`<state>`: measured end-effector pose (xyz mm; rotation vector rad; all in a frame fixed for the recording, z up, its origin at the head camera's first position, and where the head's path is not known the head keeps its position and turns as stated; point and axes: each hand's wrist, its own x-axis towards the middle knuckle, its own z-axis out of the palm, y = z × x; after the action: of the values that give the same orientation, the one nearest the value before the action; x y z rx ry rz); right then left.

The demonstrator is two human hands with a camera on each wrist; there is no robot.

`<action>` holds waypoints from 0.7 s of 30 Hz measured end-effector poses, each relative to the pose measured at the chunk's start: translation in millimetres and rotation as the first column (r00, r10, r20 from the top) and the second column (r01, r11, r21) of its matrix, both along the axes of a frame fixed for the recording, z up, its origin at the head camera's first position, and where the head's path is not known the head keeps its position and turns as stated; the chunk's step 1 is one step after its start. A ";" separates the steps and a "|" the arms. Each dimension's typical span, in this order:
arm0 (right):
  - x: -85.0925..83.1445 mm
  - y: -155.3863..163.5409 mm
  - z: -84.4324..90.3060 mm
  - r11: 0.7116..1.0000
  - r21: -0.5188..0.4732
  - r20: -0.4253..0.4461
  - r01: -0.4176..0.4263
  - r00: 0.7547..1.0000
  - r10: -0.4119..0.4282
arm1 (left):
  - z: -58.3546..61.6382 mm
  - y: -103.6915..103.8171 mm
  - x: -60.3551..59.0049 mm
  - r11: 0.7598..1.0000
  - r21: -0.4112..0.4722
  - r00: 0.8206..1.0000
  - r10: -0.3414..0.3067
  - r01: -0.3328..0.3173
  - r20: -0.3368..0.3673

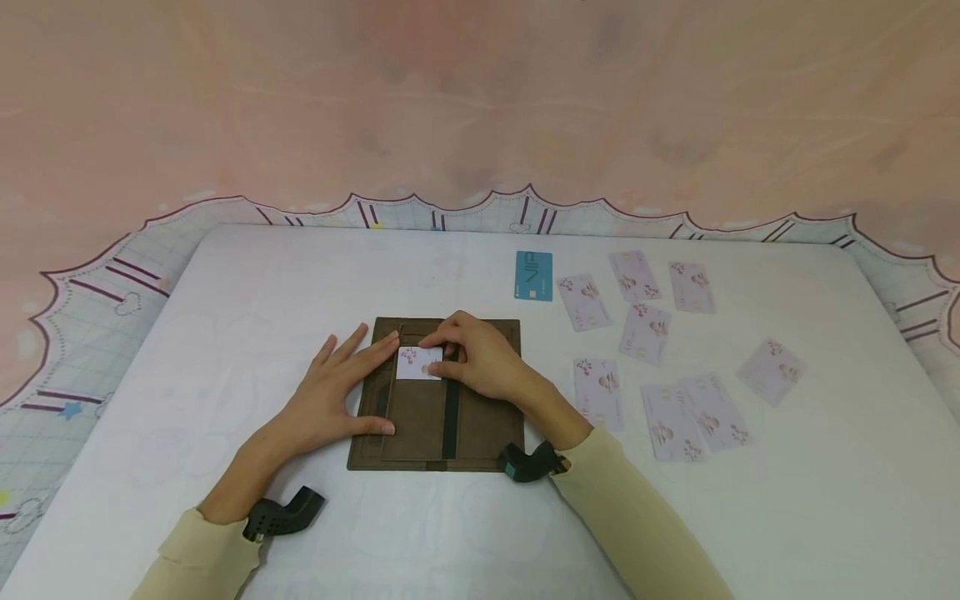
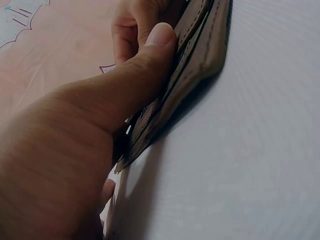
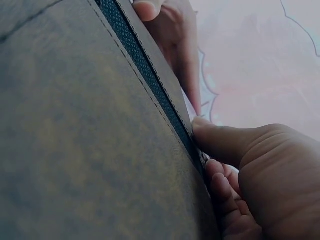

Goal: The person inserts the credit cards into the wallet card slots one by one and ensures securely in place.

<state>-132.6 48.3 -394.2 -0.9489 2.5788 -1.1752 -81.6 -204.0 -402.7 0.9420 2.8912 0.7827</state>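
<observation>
A brown wallet [image 1: 412, 425] lies spread flat on the white table, with stitched pockets and dark strips. One white card [image 1: 417, 363] with a pink flower print shows in its left half, its lower edge at a pocket. My right hand [image 1: 483, 358] pinches this card near its right side, thumb on its face and forefinger at the top corner; the other fingers are curled. My left hand [image 1: 330, 400] rests spread along the wallet's left side, fingertips by the card and thumb [image 2: 161, 35] on the lower part of the wallet.
Right of the wallet lie several similar flower-print cards [image 1: 598, 392], some overlapping. Behind it, a blue VIP card [image 1: 533, 276] lies on the table. A patterned cloth border [image 1: 465, 213] runs along the table's far edge. Black wrist cameras [image 1: 281, 515] sit at both cuffs.
</observation>
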 end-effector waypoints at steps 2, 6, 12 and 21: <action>0.2 0.4 -0.4 1.000 0.010 -0.009 -0.006 1.000 0.006 | 0.4 0.0 0.2 1.000 0.001 1.000 -0.003 0.003 -0.002; -0.3 1.3 -1.3 1.000 0.016 -0.028 -0.025 0.999 0.025 | 0.9 -0.2 0.0 1.000 -0.001 1.000 -0.006 0.006 0.001; -1.3 3.4 -1.8 0.998 0.003 -0.064 -0.059 0.996 0.059 | 0.8 -0.9 -0.8 1.000 -0.007 1.000 -0.009 0.009 -0.002; -1.3 4.7 -2.7 0.998 -0.016 -0.070 -0.063 0.996 0.062 | 2.0 0.3 0.3 1.000 -0.004 1.000 -0.006 0.006 -0.002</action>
<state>-133.9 53.0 -396.9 -1.0850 2.5749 -1.1711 -81.3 -203.7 -400.6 0.9520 2.8892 0.7755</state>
